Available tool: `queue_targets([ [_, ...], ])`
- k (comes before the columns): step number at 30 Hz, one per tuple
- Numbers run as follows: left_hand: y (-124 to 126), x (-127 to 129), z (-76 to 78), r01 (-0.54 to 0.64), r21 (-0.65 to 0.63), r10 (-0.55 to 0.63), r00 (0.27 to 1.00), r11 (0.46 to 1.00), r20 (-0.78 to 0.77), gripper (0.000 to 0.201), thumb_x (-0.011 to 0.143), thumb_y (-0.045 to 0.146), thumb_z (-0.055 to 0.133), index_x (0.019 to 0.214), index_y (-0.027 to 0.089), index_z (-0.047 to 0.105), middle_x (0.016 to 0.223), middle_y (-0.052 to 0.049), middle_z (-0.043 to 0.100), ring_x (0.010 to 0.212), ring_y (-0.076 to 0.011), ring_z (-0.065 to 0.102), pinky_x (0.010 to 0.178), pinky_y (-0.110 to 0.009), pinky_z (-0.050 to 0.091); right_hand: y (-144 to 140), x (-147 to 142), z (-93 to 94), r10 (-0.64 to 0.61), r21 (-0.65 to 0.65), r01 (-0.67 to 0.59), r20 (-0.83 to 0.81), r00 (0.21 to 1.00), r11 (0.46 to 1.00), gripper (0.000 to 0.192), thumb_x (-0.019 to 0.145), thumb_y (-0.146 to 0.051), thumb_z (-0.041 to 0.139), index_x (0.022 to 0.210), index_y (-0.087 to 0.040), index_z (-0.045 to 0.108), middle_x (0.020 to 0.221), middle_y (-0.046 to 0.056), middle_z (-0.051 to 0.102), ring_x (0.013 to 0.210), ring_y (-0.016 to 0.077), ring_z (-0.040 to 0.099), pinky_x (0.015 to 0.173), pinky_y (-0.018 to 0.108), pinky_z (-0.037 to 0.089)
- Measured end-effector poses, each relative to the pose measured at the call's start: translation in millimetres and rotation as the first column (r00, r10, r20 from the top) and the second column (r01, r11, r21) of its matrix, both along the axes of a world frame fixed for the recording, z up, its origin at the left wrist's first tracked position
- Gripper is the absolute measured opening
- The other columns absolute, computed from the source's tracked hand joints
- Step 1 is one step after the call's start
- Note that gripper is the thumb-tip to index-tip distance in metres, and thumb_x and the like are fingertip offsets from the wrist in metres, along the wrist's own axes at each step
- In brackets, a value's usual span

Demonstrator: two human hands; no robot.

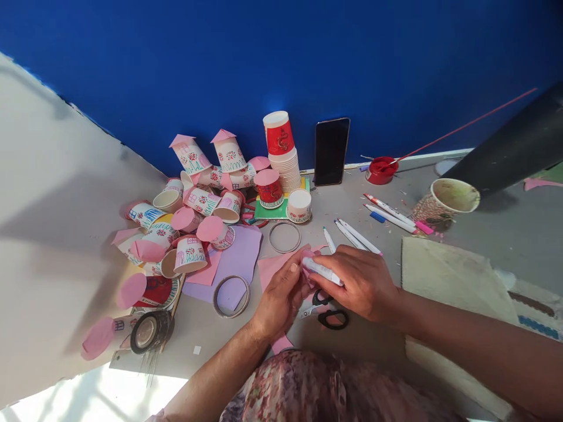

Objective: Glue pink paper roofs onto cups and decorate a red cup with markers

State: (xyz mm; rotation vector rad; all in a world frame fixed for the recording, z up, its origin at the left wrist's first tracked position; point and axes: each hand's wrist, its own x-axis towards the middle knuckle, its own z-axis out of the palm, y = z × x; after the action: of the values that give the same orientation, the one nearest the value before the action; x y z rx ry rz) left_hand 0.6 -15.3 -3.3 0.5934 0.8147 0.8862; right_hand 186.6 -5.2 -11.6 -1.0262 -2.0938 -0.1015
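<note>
My left hand (281, 293) is closed on a small pink paper piece (308, 258), thumb on top. In my right hand (369, 284) is a white tube (323, 271) with faint print, perhaps glue, tilted so that its tip meets the pink paper. Just below both hands lie black-handled scissors (333, 319), their blades partly hidden. Larger pink paper (272, 266) spreads under my left hand. Several white markers (354, 234) lie just beyond my right hand.
Decorated paper cups (190, 255) with pink paper tops crowd the left side. A cup stack (288, 167) and a phone (332, 152) stand by the blue wall. Tape rolls (231, 297), purple paper (241, 252), a red tub (382, 171) and a patterned cup (453, 199) surround the work area.
</note>
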Motion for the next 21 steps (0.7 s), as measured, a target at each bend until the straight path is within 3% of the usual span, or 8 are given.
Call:
queue_targets([
  [7, -0.8, -5.5, -19.3, 0.086, 0.144, -0.069, 0.991, 0.986, -0.116, 0.044, 0.099, 0.053, 0.067, 0.126, 0.019, 0.077, 0.101, -0.006, 0.076, 0.091, -0.0194, 0.065, 0.091, -0.033, 0.051, -0.7, -1.8, 8.5, -0.034, 0.093, 0.020, 0.153, 0.988, 0.995, 0.018, 0.106, -0.030, 0.064, 0.100, -0.015, 0.071, 0.067, 0.000, 0.068, 0.065, 0.0185, 0.062, 0.063, 0.034, 0.040],
  [11, 1.4, -9.2, -14.8, 0.171, 0.225, -0.097, 0.947, 0.959, -0.305, 0.048, 0.103, 0.054, 0.061, 0.140, 0.025, 0.071, 0.131, -0.008, 0.074, 0.113, -0.0244, 0.067, 0.110, -0.038, 0.047, -1.7, -4.2, 14.2, -0.083, 0.114, 0.066, 0.151, 0.985, 0.991, 0.021, 0.108, -0.028, 0.060, 0.097, -0.015, 0.071, 0.066, 0.000, 0.069, 0.061, 0.0172, 0.061, 0.063, 0.033, 0.039],
  [14, 1.5, -9.2, -8.2, 0.187, 0.269, -0.079, 0.928, 0.945, -0.365, 0.050, 0.104, 0.055, 0.059, 0.144, 0.027, 0.069, 0.145, -0.008, 0.069, 0.131, -0.0282, 0.062, 0.121, -0.041, 0.040, -2.9, -5.1, 15.0, -0.134, 0.108, 0.121, 0.127, 0.983, 0.987, 0.028, 0.110, -0.033, 0.057, 0.093, -0.016, 0.072, 0.062, 0.000, 0.066, 0.058, 0.0167, 0.062, 0.061, 0.032, 0.039],
  [18, 0.2, -9.0, -4.7, 0.163, 0.264, -0.051, 0.920, 0.951, -0.388, 0.052, 0.100, 0.058, 0.062, 0.137, 0.023, 0.074, 0.129, -0.009, 0.076, 0.126, -0.0306, 0.064, 0.117, -0.043, 0.045, -3.8, -2.8, 8.8, -0.173, 0.031, 0.171, 0.111, 0.979, 0.985, 0.036, 0.110, -0.042, 0.057, 0.088, -0.018, 0.073, 0.061, 0.002, 0.069, 0.056, 0.0178, 0.065, 0.061, 0.032, 0.039],
  [21, -1.1, -8.5, -5.1, 0.138, 0.238, -0.031, 0.915, 0.961, -0.402, 0.049, 0.096, 0.059, 0.068, 0.127, 0.021, 0.079, 0.108, -0.008, 0.079, 0.117, -0.0293, 0.067, 0.110, -0.040, 0.051, -1.6, 1.2, 4.1, -0.179, -0.104, 0.186, 0.078, 0.981, 0.977, 0.039, 0.108, -0.046, 0.057, 0.089, -0.018, 0.075, 0.065, 0.005, 0.074, 0.059, 0.0196, 0.070, 0.061, 0.032, 0.041],
])
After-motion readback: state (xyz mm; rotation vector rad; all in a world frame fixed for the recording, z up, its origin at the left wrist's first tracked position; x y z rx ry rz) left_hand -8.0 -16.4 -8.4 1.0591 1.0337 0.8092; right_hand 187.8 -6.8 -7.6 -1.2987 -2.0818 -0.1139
